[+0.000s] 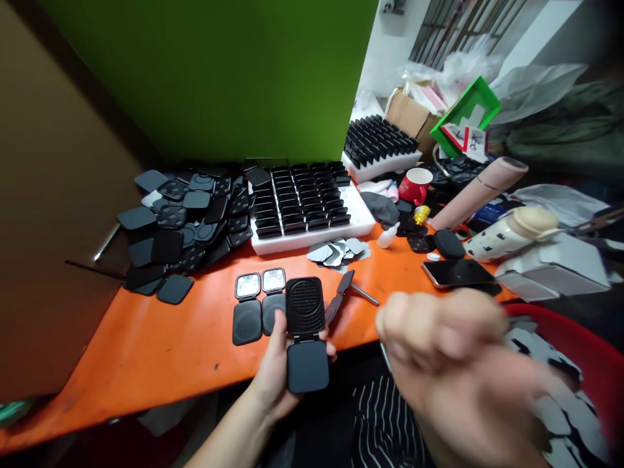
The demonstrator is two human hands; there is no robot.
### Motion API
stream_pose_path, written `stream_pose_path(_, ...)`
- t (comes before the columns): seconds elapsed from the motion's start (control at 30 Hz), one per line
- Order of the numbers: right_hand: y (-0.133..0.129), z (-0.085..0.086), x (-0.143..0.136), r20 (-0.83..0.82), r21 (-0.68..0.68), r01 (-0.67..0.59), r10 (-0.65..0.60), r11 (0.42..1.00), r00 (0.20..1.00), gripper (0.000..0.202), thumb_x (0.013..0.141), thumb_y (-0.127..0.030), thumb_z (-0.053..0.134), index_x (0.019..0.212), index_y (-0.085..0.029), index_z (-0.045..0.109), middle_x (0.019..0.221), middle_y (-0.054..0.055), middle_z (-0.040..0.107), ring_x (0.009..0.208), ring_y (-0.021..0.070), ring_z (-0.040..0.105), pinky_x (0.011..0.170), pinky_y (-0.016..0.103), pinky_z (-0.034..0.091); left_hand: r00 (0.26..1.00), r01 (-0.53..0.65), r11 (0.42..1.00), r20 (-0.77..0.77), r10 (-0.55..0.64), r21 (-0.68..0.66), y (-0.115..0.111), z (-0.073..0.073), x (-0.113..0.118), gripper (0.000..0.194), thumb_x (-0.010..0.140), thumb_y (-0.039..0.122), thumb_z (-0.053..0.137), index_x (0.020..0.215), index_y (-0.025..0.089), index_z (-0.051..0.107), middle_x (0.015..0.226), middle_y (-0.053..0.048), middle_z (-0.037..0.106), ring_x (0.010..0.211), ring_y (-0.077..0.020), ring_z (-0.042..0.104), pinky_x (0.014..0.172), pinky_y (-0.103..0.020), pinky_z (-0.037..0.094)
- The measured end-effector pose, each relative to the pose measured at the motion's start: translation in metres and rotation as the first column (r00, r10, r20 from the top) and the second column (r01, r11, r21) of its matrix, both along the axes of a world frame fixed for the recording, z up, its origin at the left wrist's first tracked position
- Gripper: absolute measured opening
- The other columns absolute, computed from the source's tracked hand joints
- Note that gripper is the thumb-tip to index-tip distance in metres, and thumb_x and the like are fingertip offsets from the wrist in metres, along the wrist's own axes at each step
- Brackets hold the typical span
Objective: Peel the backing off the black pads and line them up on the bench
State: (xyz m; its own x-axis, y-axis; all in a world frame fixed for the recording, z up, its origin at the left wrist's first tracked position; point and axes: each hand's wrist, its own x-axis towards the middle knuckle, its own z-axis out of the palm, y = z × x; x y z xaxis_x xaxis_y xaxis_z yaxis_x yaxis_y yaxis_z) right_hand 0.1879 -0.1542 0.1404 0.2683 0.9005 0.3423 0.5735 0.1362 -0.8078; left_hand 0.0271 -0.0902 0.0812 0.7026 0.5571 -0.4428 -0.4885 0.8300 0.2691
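My left hand (280,364) holds an open black hinged case (306,305) at the table's front edge, thumb on its left side and fingertips showing on its right. The upper half shows a ribbed inside; the lower half is smooth. Two more open cases (247,322) lie flat just left of it, with shiny panels in their upper halves. Another dark case (340,296) stands tilted on the right, beside a thin metal rod (364,294). My right hand (443,344) is raised at the right, blurred by motion, its fingers curled; whether anything is in them cannot be made out.
A pile of black cases (170,247) covers the left of the orange table (195,351). A white foam tray (312,242) holds rows of black pieces. Grey cut sheets (336,253), a small white bottle (388,235), a phone (455,273) and a red mug (415,186) are farther right.
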Motion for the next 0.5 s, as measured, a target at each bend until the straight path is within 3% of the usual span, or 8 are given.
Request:
stream_pose_path(0.07,0.021,-0.015,-0.006,-0.200,-0.095,-0.007,-0.013,0.995,0.980,0.027,0.092,-0.039,0.031,0.080,-0.024,0.050,0.061,0.000,0.053,0.056,0.0140,0.055,0.052,0.029,0.048,0.998,0.058,0.998,-0.029,-0.058,0.010,0.000,-0.002,-0.002,0.057,0.084,0.058,0.033,0.087,0.009,0.062,0.078,-0.010,0.064,0.069,-0.0188,0.063,0.063,-0.027,0.048)
stream_pose_path(0.13,0.030,-0.035,-0.012,-0.420,-0.232,-0.121,0.013,0.965,0.907,0.025,0.089,-0.042,0.038,0.078,-0.022,0.050,0.064,-0.001,0.056,0.056,0.0138,0.056,0.053,0.028,0.048,0.990,0.110,0.993,-0.093,-0.107,0.031,-0.002,-0.004,-0.002,0.059,0.083,0.059,0.033,0.089,0.008,0.063,0.079,-0.014,0.067,0.071,-0.0215,0.064,0.061,-0.028,0.049)
stream_pose_path(0.23,0.022,-0.063,-0.018,-0.567,-0.317,-0.274,0.050,0.908,0.822,0.025,0.086,-0.042,0.043,0.084,-0.020,0.052,0.070,0.000,0.057,0.065,0.0143,0.057,0.061,0.027,0.049,0.955,0.077,0.992,-0.293,-0.045,0.097,-0.007,-0.008,0.003,0.051,0.083,0.053,0.041,0.097,0.010,0.064,0.088,-0.013,0.069,0.086,-0.0246,0.063,0.075,-0.033,0.048)
stream_pose_path(0.33,0.007,-0.075,-0.017,-0.548,-0.305,-0.221,0.019,0.926,0.836,0.024,0.085,-0.041,0.047,0.080,-0.019,0.053,0.077,0.001,0.056,0.074,0.0150,0.054,0.068,0.027,0.047,0.904,0.111,0.966,-0.427,-0.001,0.235,-0.012,-0.011,0.010,0.038,0.082,0.042,0.051,0.106,0.015,0.063,0.104,-0.010,0.066,0.105,-0.0240,0.055,0.091,-0.034,0.040)
stream_pose_path(0.43,-0.001,-0.077,-0.002,-0.579,-0.289,-0.129,-0.066,0.949,0.812,0.026,0.086,-0.043,0.042,0.080,-0.019,0.051,0.076,0.001,0.057,0.072,0.0153,0.055,0.067,0.027,0.046,0.889,0.280,0.897,-0.444,-0.108,0.342,-0.014,-0.015,0.013,0.039,0.081,0.036,0.055,0.115,0.018,0.057,0.114,-0.010,0.061,0.103,-0.0252,0.057,0.089,-0.037,0.043)
stream_pose_path(0.5,-0.004,-0.080,0.018,-0.551,-0.313,-0.005,-0.177,0.950,0.815,0.029,0.086,-0.045,0.040,0.086,-0.019,0.051,0.078,0.002,0.059,0.072,0.0163,0.056,0.066,0.027,0.046,0.853,0.366,0.822,-0.511,-0.108,0.437,-0.013,-0.020,0.010,0.042,0.080,0.036,0.055,0.119,0.020,0.054,0.114,-0.009,0.061,0.098,-0.0248,0.059,0.087,-0.039,0.045)
